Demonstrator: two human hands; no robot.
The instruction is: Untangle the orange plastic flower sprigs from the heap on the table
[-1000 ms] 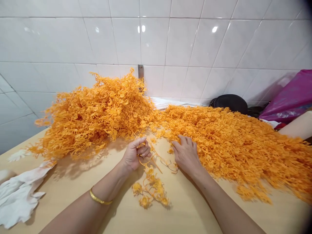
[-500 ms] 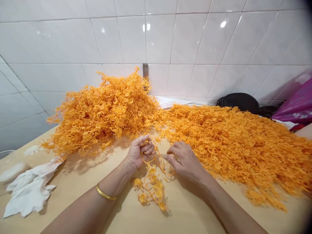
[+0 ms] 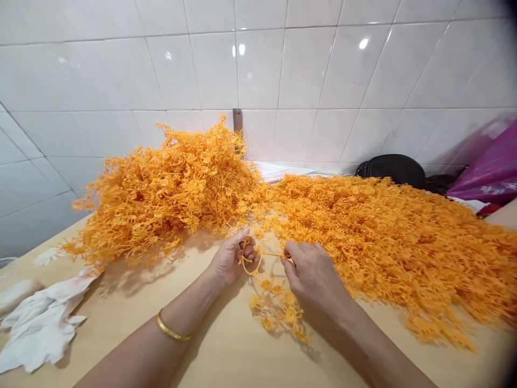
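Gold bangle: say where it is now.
In the head view, the gold bangle circles the left forearm, just behind the left hand, with the crumpled white cloth to its left.

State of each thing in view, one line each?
left hand: curled around looped orange stem
right hand: pinching that stem's other end
loose orange sprig: lying on tabletop, below hands
orange heap: piled high near wall
orange spread: lying lower, fanned across tabletop
white cloth: crumpled
black bag: behind orange spread, closed or open unclear
magenta plastic bag: partly out of view
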